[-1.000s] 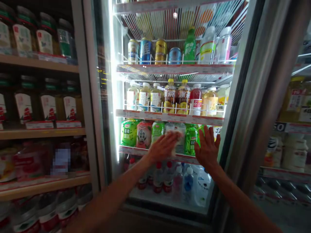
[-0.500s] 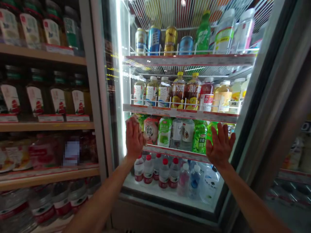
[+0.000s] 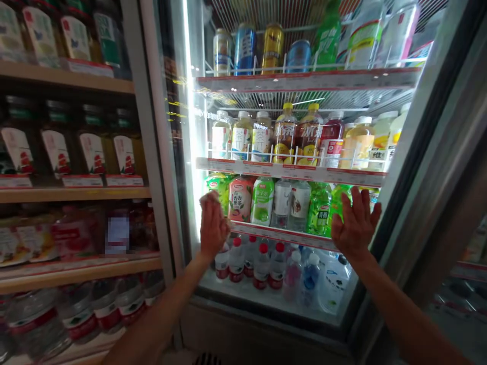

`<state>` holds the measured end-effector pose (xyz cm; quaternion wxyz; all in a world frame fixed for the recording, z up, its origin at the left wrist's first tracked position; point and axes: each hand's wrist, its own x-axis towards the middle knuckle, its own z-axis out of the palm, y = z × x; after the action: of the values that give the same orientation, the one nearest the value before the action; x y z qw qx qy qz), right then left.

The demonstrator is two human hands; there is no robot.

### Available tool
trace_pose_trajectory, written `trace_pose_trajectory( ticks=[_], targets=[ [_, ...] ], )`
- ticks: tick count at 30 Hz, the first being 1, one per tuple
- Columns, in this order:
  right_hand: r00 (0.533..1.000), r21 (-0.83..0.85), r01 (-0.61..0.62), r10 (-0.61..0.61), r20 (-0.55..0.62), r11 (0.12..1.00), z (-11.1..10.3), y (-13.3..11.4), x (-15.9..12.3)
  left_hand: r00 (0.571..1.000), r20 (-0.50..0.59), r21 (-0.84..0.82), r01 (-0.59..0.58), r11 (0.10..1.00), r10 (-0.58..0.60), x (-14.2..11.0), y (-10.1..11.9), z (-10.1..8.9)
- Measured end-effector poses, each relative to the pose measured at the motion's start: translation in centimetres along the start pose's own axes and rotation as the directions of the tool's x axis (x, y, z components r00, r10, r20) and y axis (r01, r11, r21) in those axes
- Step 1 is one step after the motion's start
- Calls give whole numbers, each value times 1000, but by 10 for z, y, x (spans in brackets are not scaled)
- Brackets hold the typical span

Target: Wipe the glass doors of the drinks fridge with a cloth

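A lit drinks fridge stands before me, and reflections show on its glass door. My left hand is raised at the left side of the glass, fingers closed over a pale crumpled cloth, of which only edges show. My right hand is at the right side of the glass with fingers spread, holding nothing. Whether its palm touches the glass I cannot tell. Behind the glass, between my hands, are a pink-labelled bottle, a green-labelled bottle and a green pouch-like pack.
Cans and large bottles, including a green bottle, fill the top fridge shelf. Tea bottles line the middle one; red-capped bottles stand at the bottom. Wooden shelves with bottles are on the left. A metal door frame borders the right.
Both hands appear slightly further right and keep their poses. The fridge's upper shelves sit a little higher and larger in view, so my head has shifted.
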<state>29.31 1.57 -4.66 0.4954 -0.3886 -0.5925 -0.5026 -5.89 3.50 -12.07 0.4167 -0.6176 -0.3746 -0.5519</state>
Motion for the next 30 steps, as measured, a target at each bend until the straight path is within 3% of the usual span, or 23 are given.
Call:
trace_pose_trajectory(
  ticks=[1, 3, 4, 5, 6, 8, 10, 11, 13, 15, 16, 17, 18, 20, 22, 23, 24, 25, 26, 27, 28, 29, 30],
  targets=[
    [1000, 1, 4, -4, 0, 1000, 0, 0, 0, 990, 61, -33, -127, 991, 129, -3, 9, 3],
    [1000, 11, 8, -8, 8, 1000, 1, 2, -1, 908, 162, -114, -371, 922, 386, -8, 22, 6],
    [1000, 18, 9, -9, 14, 1000, 1, 2, -2, 870, 186, -139, -436, 889, 456, -9, 23, 6],
    [1000, 24, 10, -11, 20, 1000, 1, 3, -2, 868, 192, -139, -438, 888, 458, -8, 19, 5],
    [1000, 26, 10, -11, 23, 1000, 1, 3, -2, 905, 173, -109, -375, 921, 389, -7, 11, 3],
    [1000, 20, 6, -6, 21, 1000, 1, 3, -2, 993, 61, -16, -102, 995, 102, -3, -6, -1],
    [1000, 5, 4, -4, 13, 1000, 1, 2, -2, 991, -45, 23, 130, 991, -129, -1, -15, -2],
    [1000, 1, 4, -4, 5, 1000, 1, 2, -1, 990, -51, 16, 135, 991, -134, -1, -13, 0],
    [1000, 4, 10, -10, -9, 1000, 1, 1, -1, 997, 30, -33, -72, 997, 73, -4, -1, 3],
    [1000, 13, 17, -17, -14, 1000, 0, 1, -1, 924, 148, -106, -338, 935, 351, -7, 9, 5],
    [1000, 18, 17, -17, -11, 1000, 0, 1, -1, 887, 180, -127, -408, 904, 426, -7, 10, 5],
    [1000, 20, 14, -14, -4, 1000, 0, 1, -1, 882, 190, -124, -414, 902, 431, -6, 7, 4],
    [1000, 21, 7, -7, 6, 1000, -1, 1, -1, 917, 168, -96, -349, 932, 361, -4, 1, 2],
    [1000, 21, -11, 10, 22, 1000, -1, 1, -1, 998, 30, -18, -58, 998, 58, 4, -12, 0],
    [1000, 30, -21, 20, 20, 999, -2, 0, -1, 975, -97, -1, 200, 980, -199, 14, -17, 0],
    [1000, 40, -20, 20, 13, 999, -2, 0, 0, 968, -106, -11, 226, 974, -226, 18, -16, 2],
    [1000, 51, -18, 17, 6, 999, -2, 0, 0, 984, -78, -28, 162, 986, -163, 23, -12, 3],
    [1000, 58, -14, 14, -2, 998, -2, 0, 1, 1000, -15, -53, 22, 998, -23, 27, -7, 5],
    [1000, 63, -7, 8, -10, 998, -2, 0, 1, 987, 59, -91, -145, 985, 151, 32, -4, 6],
    [1000, 63, 0, 1, -16, 998, -2, 0, 1, 946, 117, -134, -286, 949, 302, 37, -2, 7],
    [1000, 61, 4, -3, -18, 998, -3, 0, 2, 911, 145, -164, -362, 918, 386, 43, -2, 7],
    [1000, 59, 6, -4, -19, 998, -3, 0, 2, 917, 134, -164, -353, 921, 375, 50, -5, 7],
    [1000, 59, 6, -5, -18, 998, -3, 0, 2, 958, 85, -137, -262, 955, 275, 58, -9, 6]
  ],
)
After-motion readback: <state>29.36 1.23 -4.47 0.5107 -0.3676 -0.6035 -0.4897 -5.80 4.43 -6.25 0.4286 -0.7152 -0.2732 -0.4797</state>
